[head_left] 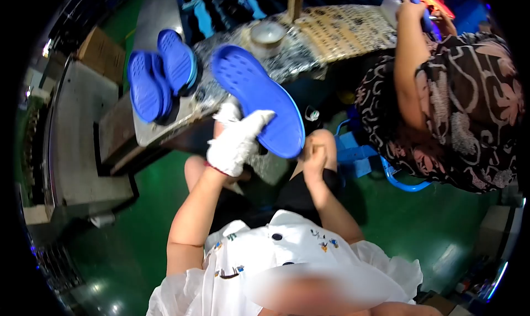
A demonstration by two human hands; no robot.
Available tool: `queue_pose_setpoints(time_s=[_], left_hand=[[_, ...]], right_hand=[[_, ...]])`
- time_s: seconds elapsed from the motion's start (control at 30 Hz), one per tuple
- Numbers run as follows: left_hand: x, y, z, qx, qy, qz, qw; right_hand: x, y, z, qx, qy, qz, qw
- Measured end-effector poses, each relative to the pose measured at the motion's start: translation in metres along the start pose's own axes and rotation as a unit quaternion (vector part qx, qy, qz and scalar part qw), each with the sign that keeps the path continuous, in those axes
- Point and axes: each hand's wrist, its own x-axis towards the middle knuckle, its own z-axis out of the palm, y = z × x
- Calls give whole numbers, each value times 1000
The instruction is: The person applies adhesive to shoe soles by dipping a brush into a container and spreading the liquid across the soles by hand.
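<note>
A blue shoe sole (pixel 276 109) with holes at its far end is held up in front of me, tilted. My left hand (pixel 234 142), in a white glove, grips its left edge, the thumb lying on its upper face. Close to the near right edge of the sole is my right hand (pixel 316 160), bare, with its fingers curled together; whether it holds something small is too hard to make out. More blue soles (pixel 148 89) lie stacked at the left end of the bench, beside another blue pile (pixel 178 62).
The wrapped bench (pixel 353 31) runs across the top, with a round bowl (pixel 267 35) on it. A co-worker (pixel 441 100) sits at the right near a blue stool (pixel 406 183). A metal table (pixel 83 145) and a cardboard box (pixel 102 53) stand left.
</note>
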Motion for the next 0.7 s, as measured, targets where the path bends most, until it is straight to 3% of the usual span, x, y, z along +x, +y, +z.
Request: queue_pose_setpoints(time_s=[0.07, 0.13, 0.2, 0.23, 0.3, 0.33, 0.4, 0.47, 0.5, 0.53, 0.6, 0.63, 0.67, 0.7], left_hand=[[27, -10, 32, -10, -72, -39, 997], [52, 3, 68, 36, -142, -59, 987], [98, 3, 100, 137, -126, -101, 977], [143, -23, 110, 372, -174, 178, 894], [189, -16, 132, 393, -215, 173, 877], [188, 14, 145, 175, -200, -104, 958], [187, 20, 146, 362, -110, 49, 924], [171, -1, 124, 255, -100, 211, 938], [144, 1, 105, 322, -45, 311, 893], [128, -7, 77, 300, -84, 362, 878], [89, 8, 17, 373, 28, 497, 783], [72, 15, -17, 379, 106, 460, 796], [60, 25, -50, 382, 185, 445, 789], [56, 31, -90, 391, 283, 396, 781]], right_hand=[[1, 53, 10, -57, 90, -127, 986], [7, 37, 1, -82, 28, -78, 993], [13, 46, -1, -59, -15, -20, 998], [13, 50, 1, -59, -1, -20, 998], [16, 60, 8, -33, 23, -30, 999], [17, 54, 7, -45, 13, 1, 999], [20, 56, 10, -24, 1, -14, 1000], [20, 55, 12, 38, -11, -28, 999], [22, 53, 13, 50, -21, -29, 998], [23, 51, 13, 108, -32, 8, 994], [23, 53, 6, 213, -51, 81, 972], [26, 57, -2, 227, -44, 112, 966], [32, 33, -16, 151, -89, 112, 978], [38, 7, -13, 228, -51, 85, 969]])
